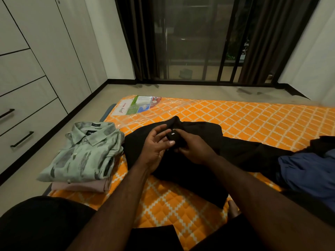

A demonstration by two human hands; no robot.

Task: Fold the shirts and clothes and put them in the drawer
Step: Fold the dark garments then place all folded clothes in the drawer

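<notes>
— Mattress (235,122) first: orange with a white lattice print, wrapped in clear plastic, lying on the floor. What's that sheet at its far left corner?

— Printed insert (139,105) under the plastic. I can make out a red script word, something like "Godrej", upside down; the rest is too small to read.

— And on the left wall?

— White wardrobe (36,60), with drawers (27,131) at the bottom carrying dark bar handles, all closed.

— Where are the clothes?

— Black shirt (190,160) spread over the middle of the mattress, one part running toward the right edge. Blue garment (304,171) is bunched at the right edge, unfolded. At the near left corner sits a folded pile: a pale green patterned shirt (83,153) on top of a pink folded garment (81,186). The green one's collar label is black with white letters beginning "JA"; the rest is cut off by the collar.

— Hands?

— Both meet over the black shirt near its far end. The left hand (155,147) is palm up, fingers loosely spread, its thumb under the cloth. The right hand (192,145) pinches a small fold of the black fabric, where a small white button (172,132) shows.
</notes>
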